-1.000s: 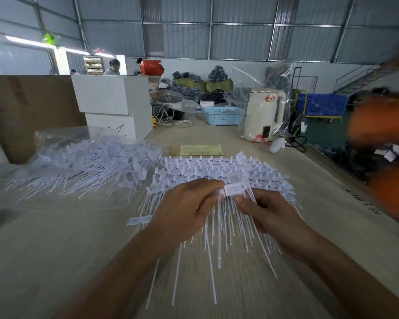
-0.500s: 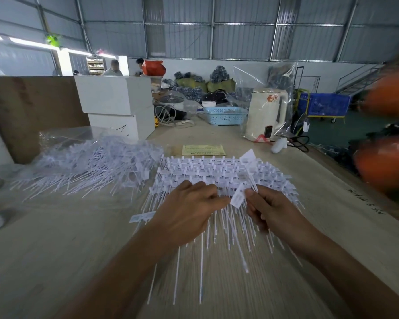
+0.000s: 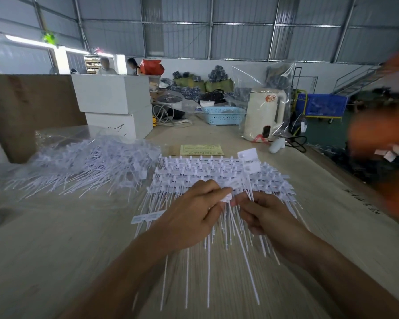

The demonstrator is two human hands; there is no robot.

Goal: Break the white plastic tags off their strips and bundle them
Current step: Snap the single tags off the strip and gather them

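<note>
**Q:** What are the hands doing with the tags?

**A:** Both hands meet low in the middle, over a stack of tag strips [image 3: 217,171] lying flat on the table [image 3: 55,249]. The left hand [image 3: 194,217] has its fingers curled, pinching a small white tag head [image 3: 227,198] at its fingertips. The right hand [image 3: 266,215] is also curled, gripping a few freed tags [image 3: 248,166] whose flat heads stand up above the knuckles.

**Q:** How should the break be done well?

**A:** Judging from the grip, hold close to the joint and snap with a short twist — pulling on the long tail would likely bend it. Keep the freed ones aligned head to head in the right hand, so they bundle neatly.

**Q:** What are the pieces like?

**A:** Thin, stiff white plastic: each has a small flat rectangular head and a long needle-like tail. The tails fan toward the viewer like comb teeth. A loose heap of tags [image 3: 83,166] — tangled, on clear plastic film — lies to the left. The table is pale wood grain.
</note>
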